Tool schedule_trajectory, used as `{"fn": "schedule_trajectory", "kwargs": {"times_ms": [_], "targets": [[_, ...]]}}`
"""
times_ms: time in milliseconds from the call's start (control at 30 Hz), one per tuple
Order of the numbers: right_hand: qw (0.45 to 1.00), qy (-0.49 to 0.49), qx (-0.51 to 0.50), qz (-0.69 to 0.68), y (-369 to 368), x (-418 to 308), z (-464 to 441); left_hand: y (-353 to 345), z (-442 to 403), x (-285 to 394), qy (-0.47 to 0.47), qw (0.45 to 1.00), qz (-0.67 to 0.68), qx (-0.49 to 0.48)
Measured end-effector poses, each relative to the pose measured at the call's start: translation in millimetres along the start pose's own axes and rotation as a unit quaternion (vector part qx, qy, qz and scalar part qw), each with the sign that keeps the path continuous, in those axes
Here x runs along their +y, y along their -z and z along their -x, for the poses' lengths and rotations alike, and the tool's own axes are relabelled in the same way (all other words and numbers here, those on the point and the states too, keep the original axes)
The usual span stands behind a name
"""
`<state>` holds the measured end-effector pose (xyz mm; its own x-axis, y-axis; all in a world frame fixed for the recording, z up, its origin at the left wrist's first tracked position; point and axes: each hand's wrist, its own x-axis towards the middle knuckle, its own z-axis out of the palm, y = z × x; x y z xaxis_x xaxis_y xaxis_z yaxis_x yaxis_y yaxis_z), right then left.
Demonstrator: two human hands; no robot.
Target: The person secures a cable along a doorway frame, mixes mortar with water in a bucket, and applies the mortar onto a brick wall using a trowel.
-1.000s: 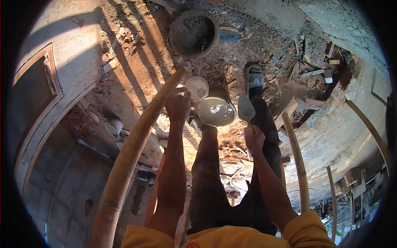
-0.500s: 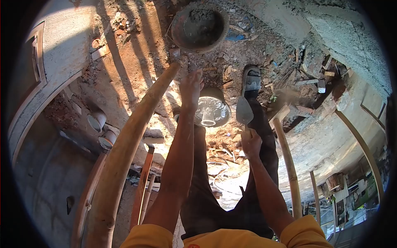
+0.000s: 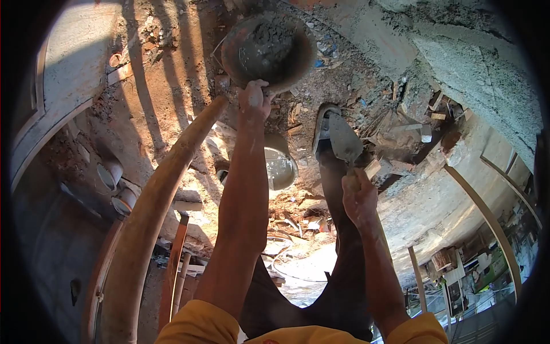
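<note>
My left hand [image 3: 254,102] is at the near rim of a round mortar basin [image 3: 230,57], its fingers closed on the edge. Grey wet mortar [image 3: 278,37] lies inside, heaped toward the far side. In my right hand [image 3: 360,198] is the handle of a trowel [image 3: 345,139], its grey-coated blade pointing forward above my shoe [image 3: 325,117]. Below my left wrist, partly covered by the forearm, stands a bucket [image 3: 282,172] of water that reflects the light.
A thick bamboo pole [image 3: 166,195] slants along my left side. Rubble and wood scraps [image 3: 401,123] litter the ground at right, beside a rough cement surface [image 3: 475,74]. Thinner poles [image 3: 487,212] stand farther right. Two pale pipe ends [image 3: 109,175] lie at left.
My left hand has moved forward from beside the bucket to the basin rim. My right hand has shifted slightly with the trowel, whose blade now tilts differently. The view has shifted too.
</note>
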<state>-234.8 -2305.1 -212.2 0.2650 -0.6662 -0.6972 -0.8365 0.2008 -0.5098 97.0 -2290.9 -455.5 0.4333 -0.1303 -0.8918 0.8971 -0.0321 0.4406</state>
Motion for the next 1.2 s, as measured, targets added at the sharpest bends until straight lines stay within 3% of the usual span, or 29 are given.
{"fn": "schedule_trajectory", "kwargs": {"times_ms": [133, 200, 267, 333, 433, 500, 600, 667, 700, 733, 767, 800, 867, 900, 933, 967, 1000, 1033, 1100, 1200], "targets": [[0.941, 0.217, 0.041, 0.257, 77, -113, -49, 0, 156, 28, -0.007, 0.999, -0.029, 0.028], [0.875, 0.305, 0.010, 0.375, 93, -151, -78, 1, 237, 36, -0.005, 1.000, 0.010, 0.005], [0.822, 0.362, -0.057, 0.436, 100, -185, -78, 21, 298, 28, -0.041, 0.998, -0.051, 0.008], [0.790, 0.393, -0.158, 0.443, 83, -211, -62, 28, 370, 34, -0.040, 0.995, -0.084, 0.041], [0.816, 0.356, -0.208, 0.406, 71, -219, 3, 69, 434, 33, -0.046, 0.996, -0.072, 0.033], [0.757, 0.340, -0.316, 0.460, 80, -235, 66, 101, 469, 23, -0.051, 0.997, -0.057, 0.030], [0.732, 0.490, -0.249, 0.403, 82, -234, 146, 134, 510, 27, -0.076, 0.997, 0.026, 0.013], [0.697, 0.587, -0.191, 0.364, 83, -241, 180, 160, 545, 45, -0.043, 0.999, -0.012, 0.021], [0.701, 0.628, -0.100, 0.324, 82, -248, 195, 158, 573, 66, -0.034, 0.999, -0.010, 0.030], [0.707, 0.614, -0.085, 0.340, 74, -255, 201, 165, 595, 78, -0.024, 0.999, -0.002, 0.043], [0.710, 0.604, -0.078, 0.354, 58, -259, 205, 185, 608, 82, 0.004, 0.998, -0.018, 0.061], [0.709, 0.598, -0.073, 0.367, 36, -268, 212, 207, 612, 75, -0.037, 0.997, -0.029, 0.057], [0.578, 0.724, -0.103, 0.362, 3, -275, 222, 232, 611, 51, -0.117, 0.986, -0.078, 0.085], [0.575, 0.722, -0.094, 0.373, -6, -249, 267, 280, 629, 54, -0.147, 0.981, -0.100, 0.071], [0.620, 0.658, -0.092, 0.417, -7, -244, 310, 272, 637, 63, -0.135, 0.990, -0.039, 0.009], [0.571, 0.643, -0.140, 0.490, 16, -270, 324, 270, 648, 62, -0.115, 0.992, 0.021, -0.050], [0.534, 0.665, -0.194, 0.485, -50, -306, 364, 322, 656, 78, -0.091, 0.995, 0.024, 0.015], [0.549, 0.678, -0.196, 0.449, -74, -312, 388, 373, 662, 97, -0.066, 0.994, 0.030, 0.080], [0.565, 0.717, -0.139, 0.384, -118, -310, 388, 407, 662, 93, -0.092, 0.991, 0.071, 0.068], [0.716, 0.559, -0.256, 0.329, -149, -324, 427, 455, 693, 93, -0.105, 0.988, 0.072, 0.089]]}}
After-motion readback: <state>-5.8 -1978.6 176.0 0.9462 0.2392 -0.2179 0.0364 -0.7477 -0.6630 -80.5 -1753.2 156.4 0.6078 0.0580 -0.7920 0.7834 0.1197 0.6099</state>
